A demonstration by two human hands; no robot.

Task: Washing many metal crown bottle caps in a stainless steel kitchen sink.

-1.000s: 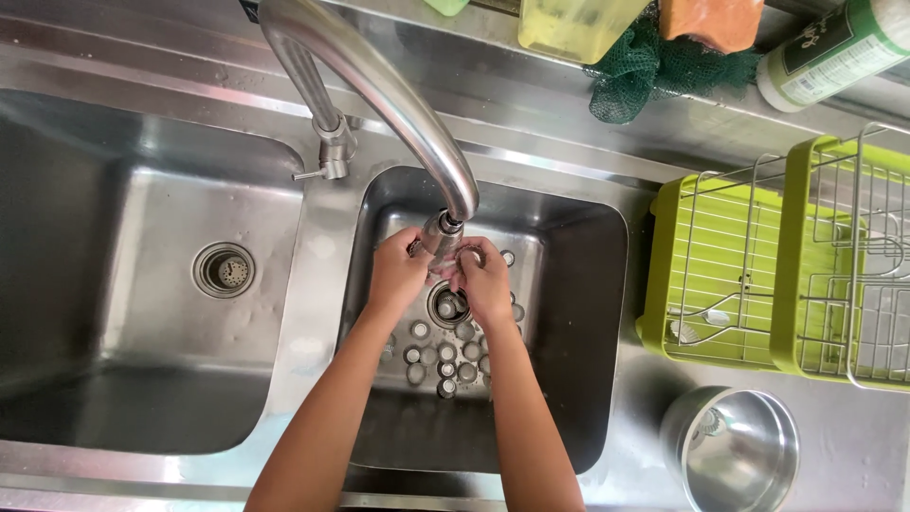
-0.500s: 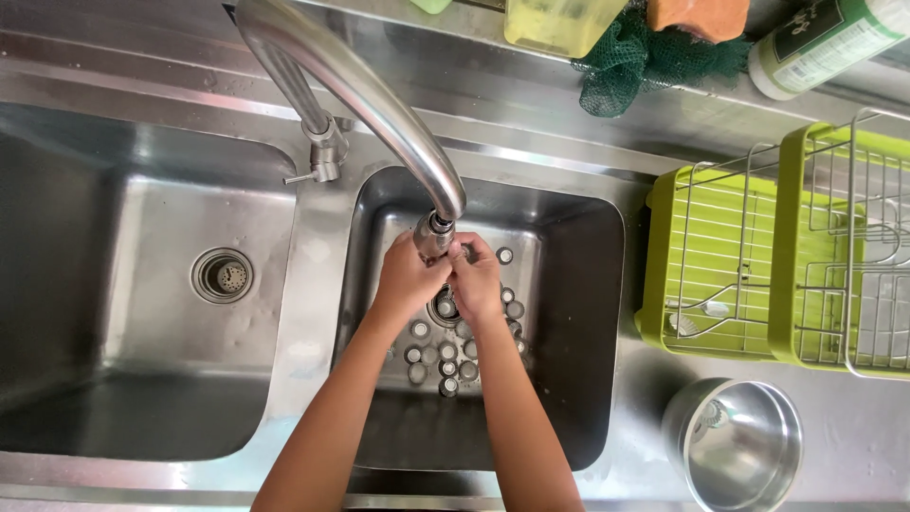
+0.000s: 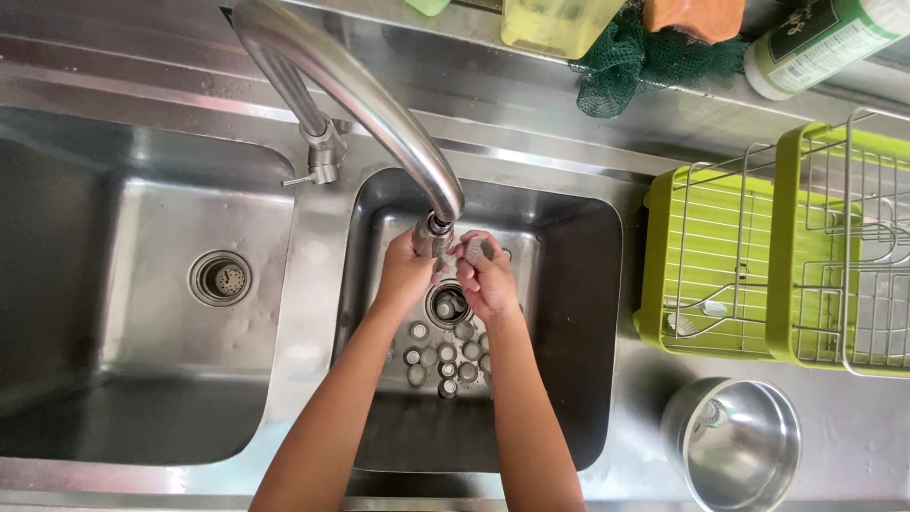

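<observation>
both hands, left hand (image 3: 406, 275) and right hand (image 3: 488, 280), grasp a small round metal piece (image 3: 474, 250) under the curved steel tap (image 3: 379, 104), mid-rinse; a firm pinch seems needed next.

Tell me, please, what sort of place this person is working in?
Most likely a kitchen washing-up area. A steel double sink with a curved faucet fills the view, a green dish rack sits beside it, and both hands, left hand and right hand, meet under the spout.
</observation>
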